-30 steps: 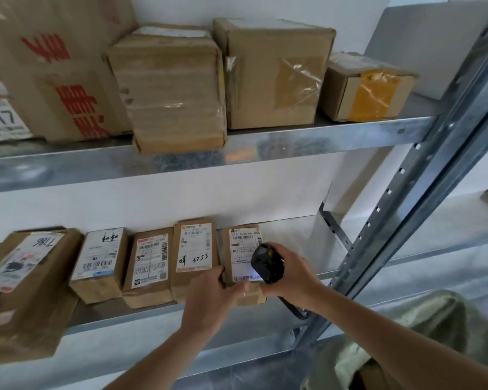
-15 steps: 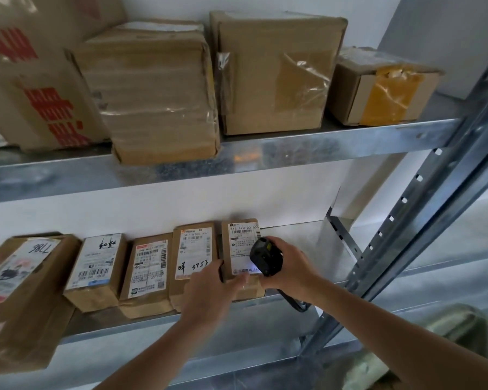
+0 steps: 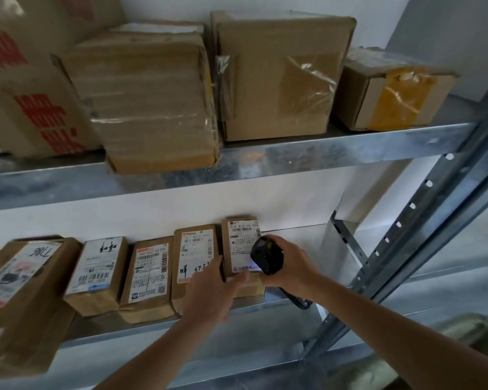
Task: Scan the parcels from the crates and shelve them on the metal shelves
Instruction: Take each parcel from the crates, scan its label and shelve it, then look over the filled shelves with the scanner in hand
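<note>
Right hand (image 3: 292,266): fingers curled round a black handheld scanner (image 3: 266,254), its head turned toward the label of the rightmost small parcel (image 3: 241,243) on the lower shelf (image 3: 276,305). A pale glow sits on the bottom of that label, just beside the scanner head. A dark strap or cord (image 3: 296,298) hangs from under the hand, toward 5 o'clock.

Left hand (image 3: 214,291): fingers spread and nearly straight, laid against the front of the parcels. Fingertips rest at the seam between the rightmost parcel and its neighbour (image 3: 195,254) at 9 o'clock, which bears handwritten digits. It holds nothing closed; whether it presses or merely touches cannot be told.

Outward along the lower shelf, toward 9 o'clock from the hands: a parcel with a barcode label (image 3: 148,274), then a white-labelled parcel with black handwriting (image 3: 97,266), then a larger brown box marked 7786 (image 3: 23,277) at the left edge. All stand side by side, touching or nearly so, labels facing up and forward.

Upper shelf (image 3: 321,150), at 12 o'clock from the hands: a carton with red print (image 3: 31,108), a tape-wrapped box (image 3: 152,108) overhanging the shelf edge, a tall plain box (image 3: 279,74), a small box with yellow tape (image 3: 392,91).

At 3 o'clock, a perforated metal upright (image 3: 406,235).
</note>
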`<state>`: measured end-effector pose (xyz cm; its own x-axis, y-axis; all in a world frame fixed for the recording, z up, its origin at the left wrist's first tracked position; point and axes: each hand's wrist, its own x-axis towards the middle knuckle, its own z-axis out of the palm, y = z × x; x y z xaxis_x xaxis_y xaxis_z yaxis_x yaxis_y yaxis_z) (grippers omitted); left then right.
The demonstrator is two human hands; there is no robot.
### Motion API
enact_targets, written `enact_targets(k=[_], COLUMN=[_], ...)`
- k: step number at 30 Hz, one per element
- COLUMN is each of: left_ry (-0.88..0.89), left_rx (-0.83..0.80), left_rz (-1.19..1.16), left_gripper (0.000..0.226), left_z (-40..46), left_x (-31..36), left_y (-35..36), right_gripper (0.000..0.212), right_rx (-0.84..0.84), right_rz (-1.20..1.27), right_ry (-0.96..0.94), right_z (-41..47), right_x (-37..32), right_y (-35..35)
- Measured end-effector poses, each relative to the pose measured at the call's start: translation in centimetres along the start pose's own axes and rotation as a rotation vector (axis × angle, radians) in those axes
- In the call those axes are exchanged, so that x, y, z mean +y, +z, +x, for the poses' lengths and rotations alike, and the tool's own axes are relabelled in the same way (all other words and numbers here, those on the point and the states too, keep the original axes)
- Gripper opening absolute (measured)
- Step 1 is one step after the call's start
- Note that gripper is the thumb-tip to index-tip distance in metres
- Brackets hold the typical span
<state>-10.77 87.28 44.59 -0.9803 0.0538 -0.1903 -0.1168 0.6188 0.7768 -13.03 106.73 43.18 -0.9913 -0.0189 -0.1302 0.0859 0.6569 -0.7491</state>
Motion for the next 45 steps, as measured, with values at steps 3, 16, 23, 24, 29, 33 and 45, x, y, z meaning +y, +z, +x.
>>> enact_targets(k=[3,16,23,24,29,33,45], left_ry=[-0.033,0.095,0.181,0.214,0.199,0.254,-0.1], left_rx=[-0.004,0.109,0.184,0.205,0.285,0.339,0.482], left_rz=[-0.021,0.21,0.193,0.194,0.216,0.229,0.147], left_gripper=[0.035,0.072,0.068,0.064,0.069,0.059,0.05], left_z=[-0.3,-4.5,-8.6,-9.3,-14.5,-19.4,-32.9], left_x=[0.1,0.9,-0.6,-1.1,-4.0,-7.2,-20.9], left_y=[-0.3,-5.2,-12.6,-13.9,-20.9,-26.5,-39.4], right_gripper=[0.088,0.083,0.087,0.088,0.095,0.082,0.094], right_rx=[-0.006,0.09,0.109,0.103,0.058,0.007,-0.233], right_rz=[-0.012,-0.097,-0.192,-0.202,-0.267,-0.286,-0.28], right_ry=[0.018,0.015,-0.085,-0.101,-0.146,-0.206,-0.392], right_z=[-0.6,-5.3,-8.9,-9.6,-13.2,-16.4,-23.4], right_x=[0.1,-4.6,-12.9,-14.2,-21.3,-27.3,-40.3], right_y=[-0.2,-2.5,-2.5,-2.1,1.2,6.2,24.6])
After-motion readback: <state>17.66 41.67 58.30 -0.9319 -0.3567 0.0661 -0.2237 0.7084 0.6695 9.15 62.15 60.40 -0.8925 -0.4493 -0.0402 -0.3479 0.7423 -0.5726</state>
